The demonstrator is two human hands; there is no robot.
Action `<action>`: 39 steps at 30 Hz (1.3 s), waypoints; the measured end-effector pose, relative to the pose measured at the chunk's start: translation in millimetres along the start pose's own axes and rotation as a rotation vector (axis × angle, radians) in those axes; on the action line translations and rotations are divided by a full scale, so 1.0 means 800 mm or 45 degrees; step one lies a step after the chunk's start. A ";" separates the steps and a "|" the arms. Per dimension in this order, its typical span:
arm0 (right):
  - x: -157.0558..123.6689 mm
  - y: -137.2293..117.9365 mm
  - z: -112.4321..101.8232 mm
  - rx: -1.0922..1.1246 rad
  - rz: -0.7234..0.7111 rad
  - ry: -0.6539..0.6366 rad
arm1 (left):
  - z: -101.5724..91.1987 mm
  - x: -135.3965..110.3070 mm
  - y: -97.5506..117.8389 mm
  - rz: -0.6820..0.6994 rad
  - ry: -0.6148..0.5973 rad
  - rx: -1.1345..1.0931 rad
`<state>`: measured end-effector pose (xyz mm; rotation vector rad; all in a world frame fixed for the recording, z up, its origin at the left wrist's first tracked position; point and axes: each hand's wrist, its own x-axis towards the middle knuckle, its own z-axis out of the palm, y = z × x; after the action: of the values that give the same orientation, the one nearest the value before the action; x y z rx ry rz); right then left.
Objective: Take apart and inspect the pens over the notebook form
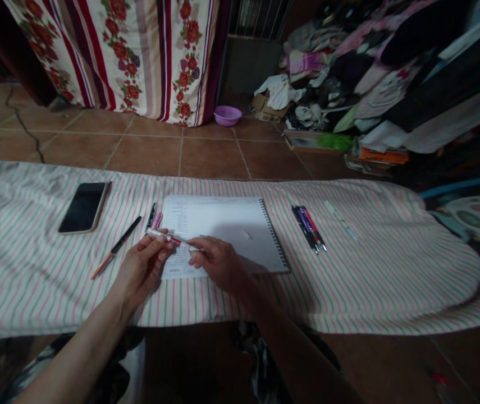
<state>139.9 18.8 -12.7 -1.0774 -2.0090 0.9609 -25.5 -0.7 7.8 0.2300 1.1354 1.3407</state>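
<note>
My left hand [147,261] pinches one end of a slim white-and-pink pen [174,239] above the spiral notebook [240,216]. At the pen's other end, the fingers of my right hand [218,261] are closed on it. Whether the pen is in one piece or parted between my hands I cannot make out. A small pale piece [247,235] lies on the notebook page. Just beyond my left hand rest a black pen [151,217] and a purple pen [158,220], partly hidden. An orange-and-black pen [116,247] lies to the left of that hand.
On the striped cloth [240,303], a phone [83,207] lies at the left. Several pens [308,229] sit side by side right of the notebook, with a pale patterned stick [341,220] beyond. A purple basin [228,115] and piled clothes [319,62] are on the floor behind.
</note>
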 end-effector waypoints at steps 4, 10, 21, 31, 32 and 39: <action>0.000 0.003 0.008 0.047 -0.001 -0.054 | 0.006 -0.003 -0.008 -0.081 -0.046 0.049; 0.000 0.010 0.006 -0.286 -0.145 -0.085 | 0.003 -0.002 -0.021 -0.022 -0.046 0.236; 0.001 0.002 -0.001 -0.119 -0.013 0.003 | 0.011 -0.007 -0.010 -0.193 0.050 0.193; -0.001 -0.003 0.009 -0.052 -0.348 0.195 | 0.005 -0.005 0.001 -0.490 -0.053 -0.225; -0.001 -0.005 0.010 -0.052 -0.369 0.215 | 0.005 -0.005 0.002 -0.495 -0.074 -0.266; 0.004 -0.005 0.005 -0.159 -0.383 0.324 | 0.008 -0.012 0.011 -0.414 -0.123 -0.305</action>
<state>133.8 18.5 -10.8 -0.8781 -1.9652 0.5219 -24.8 -3.4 22.0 -0.0633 0.8783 1.1489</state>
